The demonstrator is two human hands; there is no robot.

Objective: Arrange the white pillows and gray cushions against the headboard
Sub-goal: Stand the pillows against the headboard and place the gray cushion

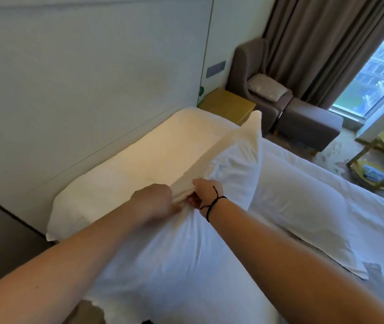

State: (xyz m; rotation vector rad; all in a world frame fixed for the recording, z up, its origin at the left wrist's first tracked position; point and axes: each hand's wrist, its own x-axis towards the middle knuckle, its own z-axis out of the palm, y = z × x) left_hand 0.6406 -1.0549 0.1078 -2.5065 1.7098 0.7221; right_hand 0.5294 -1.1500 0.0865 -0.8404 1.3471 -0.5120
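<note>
Both hands meet on the top edge of a white pillow (230, 160) that stands tilted on the bed (326, 206), its far corner pointing up toward the nightstand (228, 105). The left hand (156, 202) pinches a fold of the pillowcase with curled fingers, and the right hand (206, 191), a dark cord round its wrist, grips the same fold just beside it. A second pillow (127, 164) already lies flat along the headboard (81, 90), touching it. A third pillow (303, 213) lies on the right, apart from the headboard. A gray cushion (265, 86) sits far off on the armchair (251, 73). The held pillow looks light and very soft: it sags and creases under the grip, so pinching cloth alone will probably let the filling slump. A hold at two corners, or under its bulk, should likely carry it better.
</note>
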